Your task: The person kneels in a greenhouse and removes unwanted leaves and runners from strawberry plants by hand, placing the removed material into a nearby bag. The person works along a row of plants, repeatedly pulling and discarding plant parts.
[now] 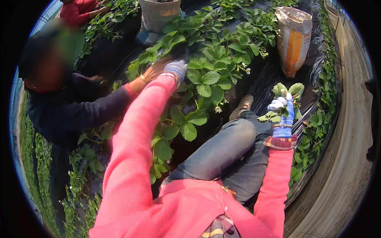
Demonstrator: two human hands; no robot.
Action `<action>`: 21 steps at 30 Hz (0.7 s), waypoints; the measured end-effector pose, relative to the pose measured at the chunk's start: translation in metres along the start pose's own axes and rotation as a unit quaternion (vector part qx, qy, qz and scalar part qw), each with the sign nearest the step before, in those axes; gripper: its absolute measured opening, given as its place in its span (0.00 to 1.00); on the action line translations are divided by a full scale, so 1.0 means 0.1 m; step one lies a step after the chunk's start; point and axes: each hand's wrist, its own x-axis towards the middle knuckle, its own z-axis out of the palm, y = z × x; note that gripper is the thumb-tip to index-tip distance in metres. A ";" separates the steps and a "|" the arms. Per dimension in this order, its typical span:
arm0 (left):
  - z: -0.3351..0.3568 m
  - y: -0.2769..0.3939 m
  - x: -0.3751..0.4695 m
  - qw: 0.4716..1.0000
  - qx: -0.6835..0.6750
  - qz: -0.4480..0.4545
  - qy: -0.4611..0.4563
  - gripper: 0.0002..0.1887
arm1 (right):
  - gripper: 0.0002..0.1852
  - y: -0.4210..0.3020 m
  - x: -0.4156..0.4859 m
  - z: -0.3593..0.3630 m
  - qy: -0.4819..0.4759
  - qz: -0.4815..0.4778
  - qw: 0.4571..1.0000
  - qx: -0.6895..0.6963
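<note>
My left hand [175, 70], in a pale blue knit glove, reaches into the strawberry plants [208, 77] beside a co-worker's bare hand [156, 69]. Its fingers look curled, but leaves and the angle hide what they touch. My right hand [282, 111], in a blue and white glove, is out to the right above the black plastic mulch [265, 77]. Picked strawberry leaves [288, 88] stick out between and around its fingers, gripped in the palm. White strawberry flowers [218, 109] show on the plants between my two hands.
A co-worker [74, 104] in dark clothing leans in from the left. Another person [76, 13] in red is at the far row. A white and orange woven sack [293, 44] stands at the right; another sack [159, 16] stands ahead. A dirt path [348, 125] curves along the right.
</note>
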 end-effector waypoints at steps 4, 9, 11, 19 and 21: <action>-0.44 -0.02 0.07 0.883 -0.349 -0.314 -0.020 0.08 | 0.18 -0.04 0.00 -0.06 0.050 -0.018 0.999 0.008; -0.51 0.40 -0.89 0.836 -0.432 -0.125 -0.314 0.12 | 0.19 -0.03 0.05 -0.03 -0.031 0.021 0.998 0.043; -0.37 0.60 -1.06 0.924 -0.200 -0.069 -0.319 0.18 | 0.17 -0.01 0.04 -0.02 0.009 0.005 1.000 0.011; -0.16 0.73 -0.79 0.944 -0.075 -0.128 -0.294 0.20 | 0.17 -0.02 0.00 -0.10 0.059 -0.030 0.998 -0.005; -0.17 0.65 -0.73 0.945 -0.103 -0.162 -0.265 0.22 | 0.17 0.00 0.01 -0.11 0.065 -0.034 0.997 0.004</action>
